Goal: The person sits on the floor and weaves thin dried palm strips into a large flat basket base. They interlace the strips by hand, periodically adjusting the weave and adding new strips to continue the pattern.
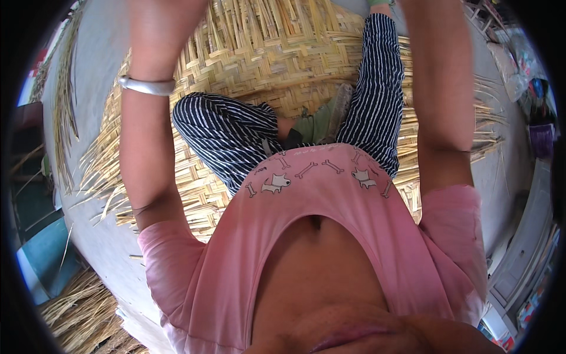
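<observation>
My left hand (165,26) reaches up to the top edge of the view, above a silver bangle (147,86) on the wrist. Its fingers are cut off by the edge, so whatever they hold or touch is hidden. My right forearm (442,76) stretches up past the top edge, and the hand itself is out of sight. Beneath me lies a mat woven from flat yellow straw strips (277,53), with long loose ends sticking out at its left and right sides. I sit on it with my legs, in striped trousers (380,76), bent and spread.
Long dry stalks (65,100) lie on the grey floor (97,236) at the left. A heap of straw (82,312) is at the lower left, beside a blue-green object (50,259). Along the right rim are a clear plastic bag (522,71) and a grey panelled piece of furniture (519,259).
</observation>
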Motion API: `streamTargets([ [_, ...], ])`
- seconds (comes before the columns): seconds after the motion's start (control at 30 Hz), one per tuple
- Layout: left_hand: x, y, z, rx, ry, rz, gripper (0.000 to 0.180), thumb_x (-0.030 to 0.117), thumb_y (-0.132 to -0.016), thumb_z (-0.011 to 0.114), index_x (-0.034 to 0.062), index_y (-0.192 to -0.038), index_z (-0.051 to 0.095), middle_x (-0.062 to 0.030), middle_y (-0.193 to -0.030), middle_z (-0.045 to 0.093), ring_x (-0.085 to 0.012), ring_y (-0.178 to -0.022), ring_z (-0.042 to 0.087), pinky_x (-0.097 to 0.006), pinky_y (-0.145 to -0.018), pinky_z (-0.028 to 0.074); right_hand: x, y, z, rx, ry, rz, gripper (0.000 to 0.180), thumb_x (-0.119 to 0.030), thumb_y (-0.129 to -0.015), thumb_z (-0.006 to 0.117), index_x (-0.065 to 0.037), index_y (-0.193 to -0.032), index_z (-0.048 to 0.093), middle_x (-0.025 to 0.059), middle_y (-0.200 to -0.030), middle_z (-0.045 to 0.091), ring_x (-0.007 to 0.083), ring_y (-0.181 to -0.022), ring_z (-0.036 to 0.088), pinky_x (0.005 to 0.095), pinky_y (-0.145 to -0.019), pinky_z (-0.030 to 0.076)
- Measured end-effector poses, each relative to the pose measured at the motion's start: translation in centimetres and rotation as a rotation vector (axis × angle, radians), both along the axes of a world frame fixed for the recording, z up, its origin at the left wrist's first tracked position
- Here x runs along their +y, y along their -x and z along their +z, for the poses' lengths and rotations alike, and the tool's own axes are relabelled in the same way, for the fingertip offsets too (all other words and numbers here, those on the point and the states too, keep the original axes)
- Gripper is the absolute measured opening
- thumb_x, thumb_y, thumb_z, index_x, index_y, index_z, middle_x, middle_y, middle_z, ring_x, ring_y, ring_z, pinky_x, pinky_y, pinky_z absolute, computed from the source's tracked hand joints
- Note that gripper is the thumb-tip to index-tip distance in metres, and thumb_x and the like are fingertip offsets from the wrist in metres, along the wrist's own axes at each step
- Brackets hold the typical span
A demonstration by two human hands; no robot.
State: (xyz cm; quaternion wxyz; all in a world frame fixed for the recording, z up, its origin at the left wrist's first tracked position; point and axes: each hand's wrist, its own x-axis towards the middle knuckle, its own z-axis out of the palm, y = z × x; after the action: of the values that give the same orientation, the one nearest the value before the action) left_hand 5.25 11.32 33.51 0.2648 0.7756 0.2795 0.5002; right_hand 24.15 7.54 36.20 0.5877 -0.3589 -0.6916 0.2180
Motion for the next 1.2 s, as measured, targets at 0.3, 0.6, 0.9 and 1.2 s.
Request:
streamTargets([
  [0.3, -3.0, 0.1, -10.9, 0.439, 0.559, -0.125, 0.019, 0.016, -0.096, 0.075, 0.0, -0.104, 0.077, -0.0068, -0.084, 0.075, -0.0091, -0.064, 0.068, -0.021, -0.059, 0.055, -3.0, -1.1, -15.7, -0.033, 0.604, 0.009, 0.041, -0.037, -0.109, 0.053, -0.001, -0.114, 0.07, 0.0112, -0.112, 0.072, 0.0174, -0.093, 0.072, 0.0307, -0.084, 0.057],
  [0.6, -5.1, 2.5, -21.1, 0.528, 0.869, -0.15, 0.024, 0.019, -0.095, 0.075, -0.0055, -0.096, 0.074, -0.0053, -0.075, 0.071, -0.0093, -0.062, 0.068, -0.025, -0.055, 0.052, -8.4, -4.4, -19.7, 0.162, 0.928, 0.029, 0.059, -0.049, -0.111, 0.039, 0.002, -0.125, 0.064, 0.0149, -0.118, 0.07, 0.024, -0.102, 0.074, 0.0343, -0.088, 0.058],
  [0.9, -2.4, 4.8, -24.9, 0.676, 0.878, -0.149, 0.025, 0.019, -0.096, 0.072, -0.0056, -0.096, 0.074, -0.0093, -0.075, 0.072, -0.0141, -0.063, 0.072, -0.028, -0.057, 0.054, -7.6, -9.9, -17.9, 0.17, 0.914, -0.087, 0.056, -0.049, -0.111, 0.038, 0.0, -0.123, 0.064, 0.0108, -0.115, 0.071, 0.023, -0.1, 0.074, 0.0337, -0.089, 0.056],
  [1.2, -0.5, 3.4, -25.5, 0.659, 0.929, -0.171, 0.023, 0.02, -0.094, 0.074, -0.0027, -0.094, 0.076, -0.0109, -0.074, 0.073, -0.0153, -0.059, 0.072, -0.028, -0.059, 0.056, -2.8, -17.4, -21.1, 0.272, 0.947, -0.077, 0.051, -0.043, -0.111, 0.042, 0.001, -0.128, 0.063, 0.0133, -0.111, 0.073, 0.0205, -0.095, 0.075, 0.0312, -0.084, 0.059],
])
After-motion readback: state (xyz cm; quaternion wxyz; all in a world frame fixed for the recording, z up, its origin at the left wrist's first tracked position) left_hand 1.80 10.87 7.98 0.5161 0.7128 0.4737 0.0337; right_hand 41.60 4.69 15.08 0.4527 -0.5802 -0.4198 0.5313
